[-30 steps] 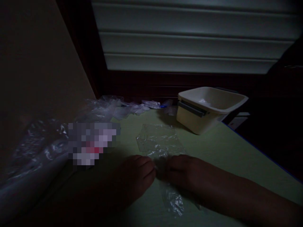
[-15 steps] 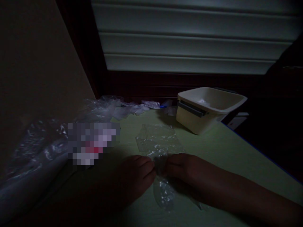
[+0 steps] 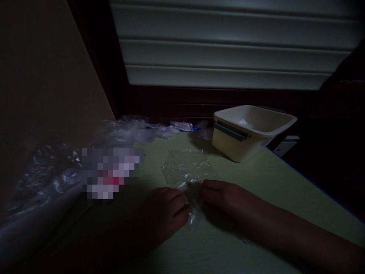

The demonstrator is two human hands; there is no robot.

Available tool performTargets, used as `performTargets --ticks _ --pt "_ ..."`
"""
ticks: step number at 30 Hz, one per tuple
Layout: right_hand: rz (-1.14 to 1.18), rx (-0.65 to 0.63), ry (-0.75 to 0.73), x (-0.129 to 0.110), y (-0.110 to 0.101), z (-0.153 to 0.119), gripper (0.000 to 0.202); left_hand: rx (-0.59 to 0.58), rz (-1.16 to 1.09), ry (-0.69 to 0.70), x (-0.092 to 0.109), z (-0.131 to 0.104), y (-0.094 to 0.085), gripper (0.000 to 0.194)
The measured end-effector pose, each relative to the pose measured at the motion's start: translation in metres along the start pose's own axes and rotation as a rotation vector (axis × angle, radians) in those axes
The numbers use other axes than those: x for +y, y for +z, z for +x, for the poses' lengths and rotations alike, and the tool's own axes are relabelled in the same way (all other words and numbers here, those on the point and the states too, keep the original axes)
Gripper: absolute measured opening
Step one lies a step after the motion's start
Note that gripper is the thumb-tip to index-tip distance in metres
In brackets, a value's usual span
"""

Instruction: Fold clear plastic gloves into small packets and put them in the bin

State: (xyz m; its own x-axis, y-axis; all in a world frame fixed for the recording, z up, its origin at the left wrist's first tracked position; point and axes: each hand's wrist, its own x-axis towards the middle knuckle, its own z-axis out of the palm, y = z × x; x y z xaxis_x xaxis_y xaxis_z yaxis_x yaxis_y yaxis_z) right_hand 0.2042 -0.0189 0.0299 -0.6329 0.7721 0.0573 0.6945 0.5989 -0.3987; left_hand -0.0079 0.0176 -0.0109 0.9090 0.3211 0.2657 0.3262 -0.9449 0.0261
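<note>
A clear plastic bag (image 3: 186, 165) lies flat and slightly wrinkled in the middle of the green table, its near end bunched between my hands. My left hand (image 3: 169, 209) is curled, with fingertips pinching the bag's near left part; a short crumpled bit of plastic shows just below them. On the opposite side, my right hand (image 3: 218, 194) has its fingers bent down onto the bag's right edge. A small gap separates the hands. Dim light and my own fingers hide the exact grip points.
A cream bin (image 3: 228, 146) with dark handles stands at the back right, a bit of plastic inside. Crumpled clear plastic (image 3: 125, 131) lines the back left against the wall. A blurred-out item (image 3: 111, 173) lies at left. The table's blue edge (image 3: 313, 184) runs along the right.
The loose plastic hanging toward me between my hands has mostly drawn up out of sight. My right hand has shifted slightly away from me, and the flat part of the bag slid a little left.
</note>
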Motion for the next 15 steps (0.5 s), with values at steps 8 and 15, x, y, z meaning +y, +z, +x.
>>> performTargets --ticks 8,15 --pt "-0.015 -0.022 0.033 -0.008 -0.01 -0.004 0.017 0.01 -0.029 -0.01 0.002 0.003 -0.003 0.017" --pt "-0.057 0.02 0.082 -0.011 -0.006 -0.007 0.028 0.027 0.084 0.04 0.003 0.004 -0.007 0.02"
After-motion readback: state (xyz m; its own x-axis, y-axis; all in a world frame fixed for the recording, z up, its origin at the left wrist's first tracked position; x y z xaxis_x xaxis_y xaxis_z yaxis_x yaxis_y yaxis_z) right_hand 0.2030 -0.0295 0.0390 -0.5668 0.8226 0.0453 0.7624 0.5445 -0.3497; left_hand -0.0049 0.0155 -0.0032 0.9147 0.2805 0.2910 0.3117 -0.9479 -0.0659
